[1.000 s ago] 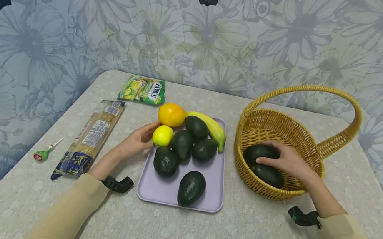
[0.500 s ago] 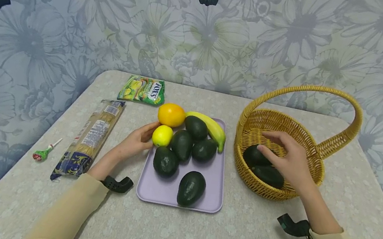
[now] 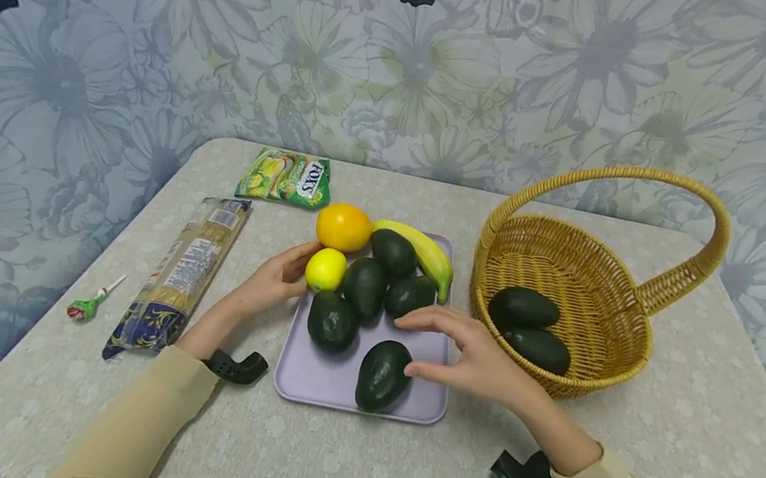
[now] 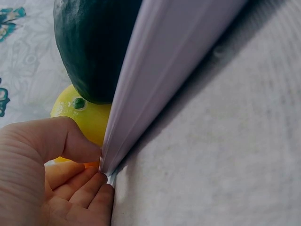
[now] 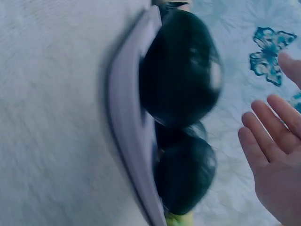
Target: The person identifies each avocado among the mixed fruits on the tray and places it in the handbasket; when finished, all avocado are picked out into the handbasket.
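Observation:
On a lilac tray (image 3: pixel 320 385) lie several dark green avocados, among them one (image 3: pixel 383 376) close to its front edge. My right hand (image 3: pixel 473 360) hovers over the tray's right side, thumb and fingers spread, with that avocado beside the thumb. The right wrist view has this hand (image 5: pixel 277 155) holding nothing and apart from the avocados (image 5: pixel 181 70). My left hand (image 3: pixel 269 283) rests at the tray's left edge, next to a lemon (image 3: pixel 325 270); in the left wrist view its thumb (image 4: pixel 75 141) touches the rim. Two more avocados (image 3: pixel 525 309) lie in a wicker basket (image 3: pixel 588 286).
An orange (image 3: pixel 343 227) and a banana (image 3: pixel 428 259) lie at the tray's back. On the left are a pack of spaghetti (image 3: pixel 192 266), a lollipop (image 3: pixel 86 306) and a green candy bag (image 3: pixel 287 178). The basket's tall handle (image 3: pixel 637 173) arches over it.
My right hand let go of an avocado in the basket, lifted out and moved left over the tray. The left hand stayed in place.

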Available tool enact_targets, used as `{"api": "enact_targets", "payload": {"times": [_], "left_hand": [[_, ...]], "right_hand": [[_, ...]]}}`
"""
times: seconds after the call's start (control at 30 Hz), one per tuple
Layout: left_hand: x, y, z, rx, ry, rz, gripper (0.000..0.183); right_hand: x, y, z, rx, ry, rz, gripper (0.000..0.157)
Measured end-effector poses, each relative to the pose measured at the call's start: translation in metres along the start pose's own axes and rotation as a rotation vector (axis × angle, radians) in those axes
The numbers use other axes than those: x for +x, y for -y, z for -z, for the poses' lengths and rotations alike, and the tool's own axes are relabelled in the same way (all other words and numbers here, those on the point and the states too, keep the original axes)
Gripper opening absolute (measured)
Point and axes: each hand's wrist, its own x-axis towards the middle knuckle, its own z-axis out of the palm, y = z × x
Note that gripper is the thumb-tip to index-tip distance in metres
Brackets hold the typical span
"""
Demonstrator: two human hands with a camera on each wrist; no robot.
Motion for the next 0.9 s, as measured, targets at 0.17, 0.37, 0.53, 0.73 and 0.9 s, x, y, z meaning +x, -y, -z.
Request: {"api": "enact_targets", "payload": {"times": [0.17, 0.37, 0.53, 0.73, 0.9], "left_hand": [[0.001, 0.002, 0.000, 0.001, 0.001, -0.006, 0.071], [0.001, 0.002, -0.001, -0.010, -0.002, -0.001, 0.071], [0.002, 0.001, -0.001, 0.001, 0.001, 0.005, 0.071], [0.001, 0.000, -0.001, -0.004, -0.003, 0.003, 0.071], [0.002, 0.004, 0.000, -0.011, -0.007, 0.005, 0.071]], "right_hand": [[0.006, -0.014, -0.012, 0.069, 0.178, -0.052, 0.045], [0.011, -0.022, -0.018, 0.085, 0.278, -0.113, 0.048], [0.009, -0.026, -0.021, 0.103, 0.347, -0.210, 0.054], [0.005, -0.028, -0.025, 0.105, 0.428, -0.248, 0.064], [0.002, -0.028, -0.025, 0.080, 0.431, -0.226, 0.067]]}}
